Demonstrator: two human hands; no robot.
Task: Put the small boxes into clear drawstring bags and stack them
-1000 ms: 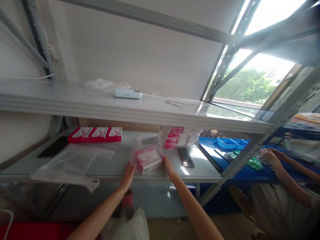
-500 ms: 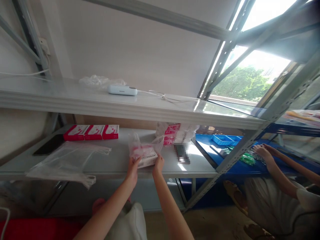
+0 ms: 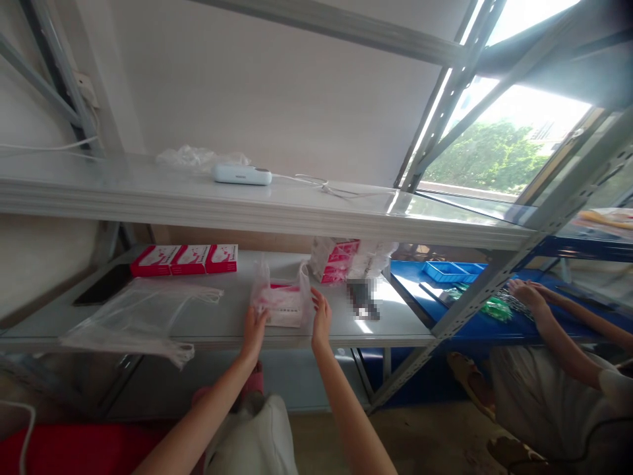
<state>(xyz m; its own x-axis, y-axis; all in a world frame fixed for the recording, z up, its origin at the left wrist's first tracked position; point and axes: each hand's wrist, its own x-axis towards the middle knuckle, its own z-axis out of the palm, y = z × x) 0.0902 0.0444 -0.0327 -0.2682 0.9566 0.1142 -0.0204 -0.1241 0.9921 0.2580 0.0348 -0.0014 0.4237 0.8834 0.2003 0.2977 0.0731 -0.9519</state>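
A clear plastic bag [image 3: 304,284] with a red-and-white box [image 3: 284,317] inside rests near the front edge of the grey shelf. Its two handles stand up at the back. My left hand [image 3: 254,328] is closed at the bag's left side, thumb against the film by the box. On the other side my right hand [image 3: 321,319] has its fingers spread, close against the bag's right edge. Flat on the shelf to the left lies another clear plastic bag [image 3: 143,313], its handles hanging over the front edge.
Behind it are red-and-white boxes [image 3: 184,260] in a row and a dark flat panel [image 3: 101,285]. Bagged boxes [image 3: 336,259] stand at back right. An upper shelf [image 3: 297,214] holds a white device [image 3: 242,175]. Beyond the metal post [image 3: 475,290], a co-worker's hands [image 3: 529,293] work over a blue table.
The bagged box has gone from tilted in both hands to lying flatter on the shelf. My right hand has come off the box and opened; my left has shifted slightly left.
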